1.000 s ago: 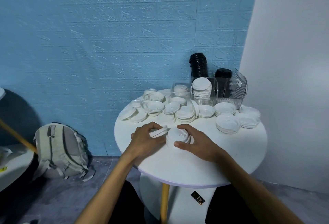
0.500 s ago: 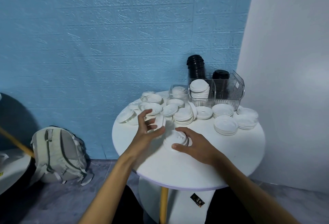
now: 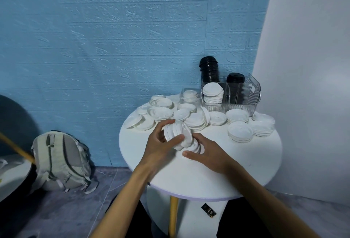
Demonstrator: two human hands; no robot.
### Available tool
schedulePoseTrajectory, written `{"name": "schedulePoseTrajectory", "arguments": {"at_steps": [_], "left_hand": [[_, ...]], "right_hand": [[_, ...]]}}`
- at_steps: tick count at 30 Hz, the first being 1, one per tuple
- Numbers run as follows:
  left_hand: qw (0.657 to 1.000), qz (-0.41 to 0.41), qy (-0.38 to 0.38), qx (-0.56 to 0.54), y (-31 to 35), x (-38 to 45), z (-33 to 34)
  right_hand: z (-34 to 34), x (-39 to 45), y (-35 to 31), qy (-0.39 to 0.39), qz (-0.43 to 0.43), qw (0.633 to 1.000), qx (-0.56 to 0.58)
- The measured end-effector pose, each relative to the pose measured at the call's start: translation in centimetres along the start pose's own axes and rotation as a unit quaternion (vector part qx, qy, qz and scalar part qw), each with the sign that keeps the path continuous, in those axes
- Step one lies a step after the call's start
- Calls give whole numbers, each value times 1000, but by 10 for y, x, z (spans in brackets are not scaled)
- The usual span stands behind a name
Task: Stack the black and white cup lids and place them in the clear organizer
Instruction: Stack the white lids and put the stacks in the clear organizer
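My left hand (image 3: pixel 161 144) grips a small bunch of white lids (image 3: pixel 177 132) tilted on edge, thumb on their near side, fingers behind. Just below it my right hand (image 3: pixel 207 155) curls around a low stack of white lids (image 3: pixel 197 146) on the round white table (image 3: pixel 198 177). The tilted lids lean over that stack. The clear organizer (image 3: pixel 238 95) stands at the table's back right. A white lid stack (image 3: pixel 213 93) fills its left compartment, and black lid stacks (image 3: pixel 209 69) rise from the back ones.
Several loose white lids and short stacks (image 3: pixel 191 116) lie across the back half of the table, with more stacks (image 3: pixel 240 130) at the right. A white wall stands close on the right. A grey backpack (image 3: pixel 60 160) leans against the blue wall on the floor at left.
My left hand has lifted its lids off the table, tipped them on edge and brought them right, over the stack that my right hand holds.
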State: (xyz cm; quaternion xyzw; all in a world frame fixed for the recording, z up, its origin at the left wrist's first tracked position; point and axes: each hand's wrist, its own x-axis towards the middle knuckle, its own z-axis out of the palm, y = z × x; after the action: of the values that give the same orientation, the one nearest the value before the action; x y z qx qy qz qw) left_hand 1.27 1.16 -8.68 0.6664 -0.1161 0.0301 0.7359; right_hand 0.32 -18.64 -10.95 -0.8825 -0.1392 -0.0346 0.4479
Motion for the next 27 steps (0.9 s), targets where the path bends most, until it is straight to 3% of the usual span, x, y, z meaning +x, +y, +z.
{"name": "schedulePoseTrajectory", "arguments": {"at_steps": [7,14,19,27], "left_hand": [[997,12,36,74,-10,6,2],[996,-41,-31,70,-11,9,16],[991,-51,-73,105,-17,13,18],[985,-31,-78,153,-28,13,13]], "right_hand": [[1,1,0,-6,-10,1000,9],[2,1,3,6,-20,1000,-21],[1,1,4,13,-25,999,17],[1,1,4,35,-12,999,27]]}}
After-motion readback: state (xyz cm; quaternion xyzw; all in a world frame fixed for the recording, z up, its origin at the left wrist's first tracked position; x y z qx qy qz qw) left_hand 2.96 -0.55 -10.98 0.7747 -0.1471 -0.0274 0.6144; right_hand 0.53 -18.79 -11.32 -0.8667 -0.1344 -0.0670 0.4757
